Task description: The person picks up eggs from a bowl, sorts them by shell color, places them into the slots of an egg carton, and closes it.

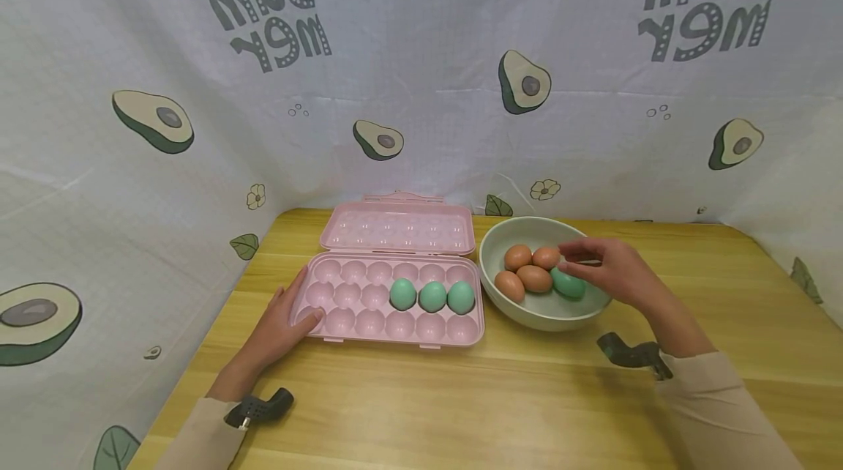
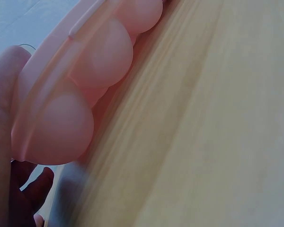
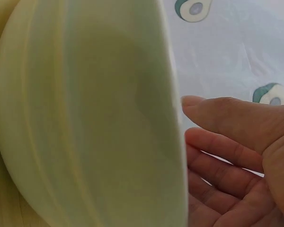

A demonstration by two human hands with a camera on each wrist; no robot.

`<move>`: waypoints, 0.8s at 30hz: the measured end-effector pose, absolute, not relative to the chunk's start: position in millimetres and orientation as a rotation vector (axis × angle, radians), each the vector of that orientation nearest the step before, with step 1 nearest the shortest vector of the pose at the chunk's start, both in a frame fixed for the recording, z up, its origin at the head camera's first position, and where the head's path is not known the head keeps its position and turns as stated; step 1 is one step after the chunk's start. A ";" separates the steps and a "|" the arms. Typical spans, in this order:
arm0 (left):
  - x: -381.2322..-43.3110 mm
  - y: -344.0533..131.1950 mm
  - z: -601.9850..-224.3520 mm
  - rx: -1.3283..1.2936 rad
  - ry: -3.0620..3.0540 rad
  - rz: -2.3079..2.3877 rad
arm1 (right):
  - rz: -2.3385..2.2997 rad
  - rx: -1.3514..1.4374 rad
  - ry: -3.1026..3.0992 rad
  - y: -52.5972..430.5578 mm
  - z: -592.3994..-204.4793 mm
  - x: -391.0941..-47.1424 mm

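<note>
- Nearest, short of the pink egg tray (image 1: 370, 322), beige sleeves (image 1: 204, 437) and dark wrist devices (image 1: 259, 409) are showing above the wood-grain table (image 1: 408, 404).
- At the tray's left end, the left hand (image 1: 279, 320) is gripping the near corner, its thumb pressing on the rim and its fingers lying along the side.
- The tray itself is resting on the table, showing three rows of six smooth, rounded wells; from the side, the wells are bulging downward like glossy pink domes.
- Within the tray, three matte mint-green eggs (image 1: 432, 297) are standing in the right half of the middle row.
- Just beside the tray's right end, a wide, pale green bowl (image 1: 543, 323) is sitting, faint bands running round its outer wall.
- Right of the tray, inside that bowl, a glossier, deeper green egg (image 1: 568, 285) is lying with four warm-brown eggs (image 1: 534, 279).
- Above them, the right hand (image 1: 609, 265) is hovering, its fingers loosely bent, the thumb standing apart; whether it is touching an egg, I cannot tell.
- Behind the tray, its dimpled pink lid (image 1: 398, 227) is lying folded back.
- Farthest, beyond the tray, a white avocado-print cloth (image 1: 435, 118) is hanging.
</note>
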State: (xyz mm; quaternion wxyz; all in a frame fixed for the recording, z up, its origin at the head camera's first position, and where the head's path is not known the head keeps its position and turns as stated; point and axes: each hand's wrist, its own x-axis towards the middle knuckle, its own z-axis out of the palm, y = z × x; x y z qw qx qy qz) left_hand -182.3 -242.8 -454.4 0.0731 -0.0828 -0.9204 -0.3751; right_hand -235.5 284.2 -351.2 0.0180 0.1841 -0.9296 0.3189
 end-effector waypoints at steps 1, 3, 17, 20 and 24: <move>-182.0 -242.7 -454.3 -0.248 -2.764 -1.128 | 0.988 0.571 -2.895 284.6 -351.5 -235.9; -182.0 -242.6 -454.0 -0.245 -2.766 -1.128 | 0.981 0.565 -2.910 284.9 -351.6 -236.5; -182.2 -242.7 -453.2 -0.212 -2.794 -1.130 | 0.889 0.575 -2.995 282.9 -352.1 -240.1; -182.5 -242.8 -453.6 -0.212 -2.794 -1.125 | 0.857 0.585 -2.996 283.4 -353.3 -241.4; -182.7 -242.9 -454.3 -0.219 -2.787 -1.126 | 0.828 0.607 -2.996 283.1 -354.9 -243.7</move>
